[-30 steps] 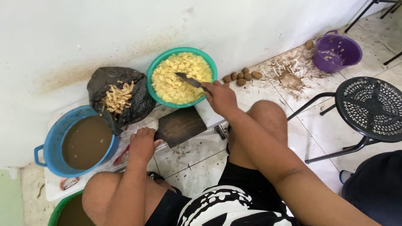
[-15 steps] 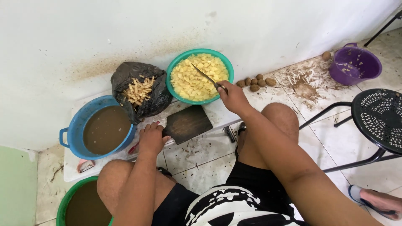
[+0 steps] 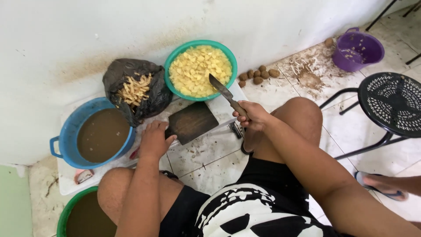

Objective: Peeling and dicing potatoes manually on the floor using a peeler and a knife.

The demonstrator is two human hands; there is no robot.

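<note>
Knife (image 3: 226, 94), gripped in right hand (image 3: 252, 116), points up-left toward the green bowl (image 3: 173, 61); left hand (image 3: 153, 139) holds the dark board (image 3: 193, 122).

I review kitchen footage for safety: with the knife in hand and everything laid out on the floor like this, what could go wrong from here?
1. The right hand holds the knife with its blade out over the green bowl's rim; a knock might spill the cubes.
2. The left hand grips the dark cutting board, so a cut may land near its fingers.
3. The blue tub of murky water could slosh if bumped.
</note>
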